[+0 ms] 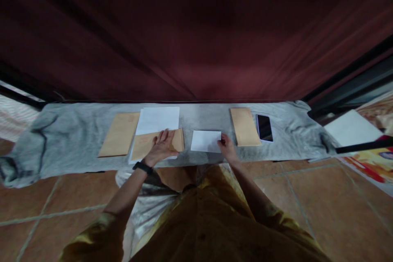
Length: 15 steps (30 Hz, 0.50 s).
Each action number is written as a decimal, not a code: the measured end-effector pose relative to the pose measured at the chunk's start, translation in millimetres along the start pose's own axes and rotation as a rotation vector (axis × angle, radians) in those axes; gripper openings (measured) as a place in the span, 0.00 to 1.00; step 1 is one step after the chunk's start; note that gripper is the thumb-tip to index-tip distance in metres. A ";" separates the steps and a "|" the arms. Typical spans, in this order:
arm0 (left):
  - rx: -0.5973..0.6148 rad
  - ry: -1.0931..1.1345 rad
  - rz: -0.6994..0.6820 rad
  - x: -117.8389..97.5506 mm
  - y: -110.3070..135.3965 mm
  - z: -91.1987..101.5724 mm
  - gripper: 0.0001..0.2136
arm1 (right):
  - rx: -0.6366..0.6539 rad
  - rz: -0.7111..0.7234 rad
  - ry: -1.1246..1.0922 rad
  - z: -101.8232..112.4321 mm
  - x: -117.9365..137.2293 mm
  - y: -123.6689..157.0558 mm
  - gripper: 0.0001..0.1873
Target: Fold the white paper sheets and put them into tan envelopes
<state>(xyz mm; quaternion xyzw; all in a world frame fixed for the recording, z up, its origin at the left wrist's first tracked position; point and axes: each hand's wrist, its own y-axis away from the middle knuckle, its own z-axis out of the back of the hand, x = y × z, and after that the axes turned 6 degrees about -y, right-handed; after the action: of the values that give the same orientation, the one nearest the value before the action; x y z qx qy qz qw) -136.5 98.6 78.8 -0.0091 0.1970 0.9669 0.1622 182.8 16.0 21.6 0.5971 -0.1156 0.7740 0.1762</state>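
Brown envelope (140, 147) is lying under the left hand (161, 145) on the grey cloth (76, 131) covering the counter. The palm is sitting flat on it with fingers spread, pinning it and not gripping. The envelope is resting across the lower edge of a white sheet (158, 119), which is showing just beyond the fingertips.

Folded white paper (205, 141) is lying flat just left of the right hand (227, 146). The fingers are curling onto its near right edge. I can't tell if they're pinching it or only touching.

Handling, as a judgement:
- Both pieces are looking light and thin.
- The envelope is probably a bit stiffer. The white paper is likely floppy and easy to crease.
- Both are likely sliding easily on each other and less so on the cloth.
- An edge or corner looks like the best place to take hold, since the flat faces are giving nothing to grip.

Looks: the envelope is plain kraft brown, and faint reddish print may be showing near its left end. The paper is blank white.

Around the hands:
- A second brown envelope (119, 134) is lying left of the left hand.
- A third one (245, 126) is lying just right of the right hand.
- A dark phone (264, 127) is lying beyond that, touching or nearly touching the third envelope.
- A black wristband (143, 167) is sitting on the left wrist.
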 end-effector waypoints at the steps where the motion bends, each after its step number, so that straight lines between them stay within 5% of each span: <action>1: 0.020 -0.010 -0.014 1.7 -0.7 0.2 0.55 | -0.028 0.042 0.068 0.0 1.7 1.8 0.20; 6: 0.045 -0.052 -0.028 1.0 -0.8 6.3 0.55 | 0.008 0.271 0.322 -20.9 23.0 9.4 0.24; 11: 0.024 -0.110 -0.024 -4.3 4.2 10.6 0.52 | 0.365 0.056 -0.002 -91.2 50.7 14.1 0.16; 15: -0.031 -0.165 -0.015 -12.0 10.2 7.7 0.48 | 0.445 -0.024 -0.061 -140.7 63.9 20.2 0.13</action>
<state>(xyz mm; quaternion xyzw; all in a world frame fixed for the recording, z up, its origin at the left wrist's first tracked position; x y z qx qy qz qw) -128.0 88.9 90.8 0.0665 0.1681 0.9660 0.1847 35.8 61.0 47.3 0.6457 0.0599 0.7599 0.0458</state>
